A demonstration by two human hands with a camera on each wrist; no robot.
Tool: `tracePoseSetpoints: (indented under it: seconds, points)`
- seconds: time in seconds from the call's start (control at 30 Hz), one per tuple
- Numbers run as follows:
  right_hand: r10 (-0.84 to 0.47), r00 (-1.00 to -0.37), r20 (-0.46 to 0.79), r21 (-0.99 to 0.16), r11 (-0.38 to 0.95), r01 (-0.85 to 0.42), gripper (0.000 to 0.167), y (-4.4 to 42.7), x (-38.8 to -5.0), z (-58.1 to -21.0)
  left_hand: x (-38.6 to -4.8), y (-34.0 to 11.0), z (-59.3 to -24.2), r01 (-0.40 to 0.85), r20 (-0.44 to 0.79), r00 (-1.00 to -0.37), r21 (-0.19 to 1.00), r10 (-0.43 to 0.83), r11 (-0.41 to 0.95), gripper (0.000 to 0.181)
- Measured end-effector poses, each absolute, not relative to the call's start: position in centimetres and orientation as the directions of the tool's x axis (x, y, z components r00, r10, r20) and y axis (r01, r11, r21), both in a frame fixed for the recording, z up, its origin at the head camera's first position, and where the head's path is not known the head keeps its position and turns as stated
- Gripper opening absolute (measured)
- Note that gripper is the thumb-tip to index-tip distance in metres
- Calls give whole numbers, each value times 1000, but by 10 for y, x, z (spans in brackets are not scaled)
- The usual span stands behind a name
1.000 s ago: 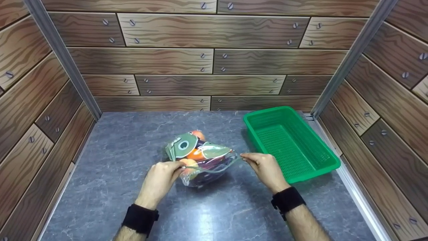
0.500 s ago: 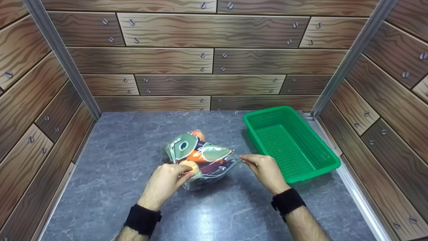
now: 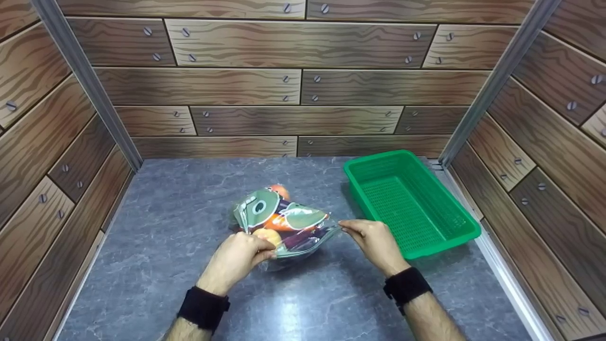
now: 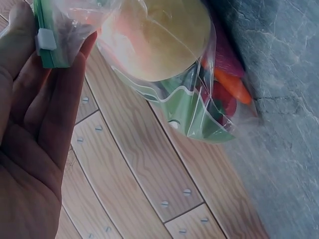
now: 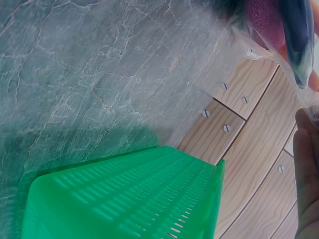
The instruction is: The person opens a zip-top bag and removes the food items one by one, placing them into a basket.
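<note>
A clear zip bag (image 3: 305, 214) with green print lies on the table in the head view, filled with produce. Inside it are a pale yellow round fruit (image 3: 266, 236), an orange carrot (image 3: 279, 221), a purple piece (image 3: 299, 238) and a reddish round fruit (image 3: 280, 191) at the far end. My left hand (image 3: 236, 258) pinches the green zip strip along the near edge; the left wrist view shows a white slider (image 4: 47, 39) on that strip beside the thumb. At the bag's right corner, my right hand (image 3: 374, 241) pinches the end of the edge with thumb and fingertips.
A green plastic basket (image 3: 466, 232) with perforated sides stands on the grey marbled table (image 3: 180, 189), just right of my right hand. Wood-patterned walls (image 3: 303, 85) close in the back and both sides. Black bands (image 3: 203, 309) wrap both wrists.
My left hand has shifted right and slightly nearer along the bag's edge, its fingertips moving past the yellow fruit. The right hand has stayed nearly still at the bag's corner.
</note>
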State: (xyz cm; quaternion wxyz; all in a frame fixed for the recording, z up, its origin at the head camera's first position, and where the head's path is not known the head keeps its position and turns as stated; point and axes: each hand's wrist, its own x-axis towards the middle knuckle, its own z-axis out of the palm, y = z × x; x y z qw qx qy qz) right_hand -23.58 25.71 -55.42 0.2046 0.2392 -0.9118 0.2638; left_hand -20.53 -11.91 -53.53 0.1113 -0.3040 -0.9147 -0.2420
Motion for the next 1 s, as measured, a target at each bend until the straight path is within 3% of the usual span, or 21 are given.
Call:
tracePoseSetpoints:
  seconds: [0.17, 0.7, 0.8, 1.0]
  points:
    - [-338, -800, 496, -375, 747, -549, 24, 257, -235, -554, -206, -117, -536, 625, 359, -776, 326, 518, 710, 2]
    - [-341, -786, 515, -368, 740, -562, 24, 256, -232, -555, -214, -82, -538, 715, 355, -685, 159, 637, 681, 6]
    - [-345, -798, 494, -379, 740, -555, 24, 257, -231, -555, -217, -78, -540, 712, 356, -692, 196, 628, 674, 5]
    - [-358, -798, 484, -390, 728, -563, 29, 261, -228, -554, -222, -79, -528, 639, 352, -769, 387, 534, 665, 4]
